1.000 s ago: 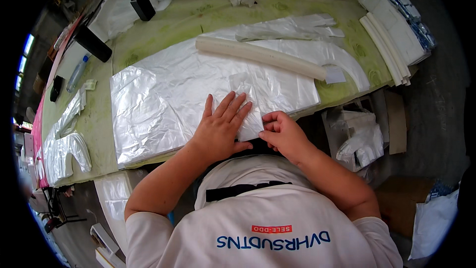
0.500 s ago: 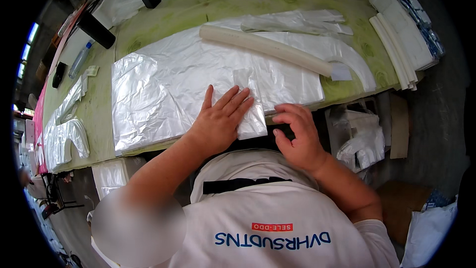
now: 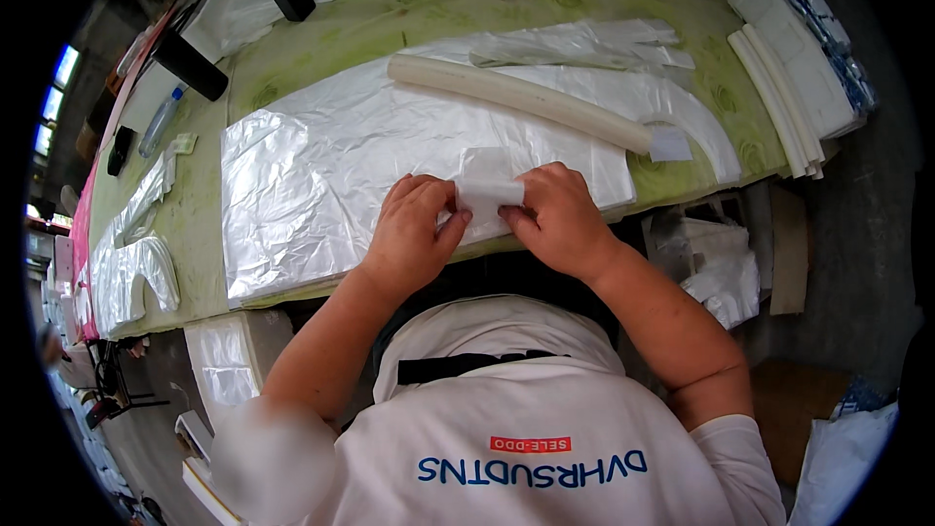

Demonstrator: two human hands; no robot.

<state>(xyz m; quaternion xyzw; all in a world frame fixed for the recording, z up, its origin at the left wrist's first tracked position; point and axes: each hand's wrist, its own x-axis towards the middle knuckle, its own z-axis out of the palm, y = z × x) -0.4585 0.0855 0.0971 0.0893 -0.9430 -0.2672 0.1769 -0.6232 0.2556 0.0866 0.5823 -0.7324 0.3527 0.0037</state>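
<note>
While left grip [image 3: 414,227] and right grip [image 3: 562,217] pinch folded plastic [image 3: 490,193], lettering [image 3: 532,465] marks the shirt [image 3: 467,404].

Worn on the head, the fisheye camera looks steeply down from above the left hand [image 3: 413,232] and right hand [image 3: 561,218], facing out over the table [image 3: 390,15] beyond them, near enough to catch the shirt [image 3: 526,404] on their near side.

Green-covered table [image 3: 409,19] beside dark grey floor [image 3: 862,224], bright windows [image 3: 65,66] far left.
</note>
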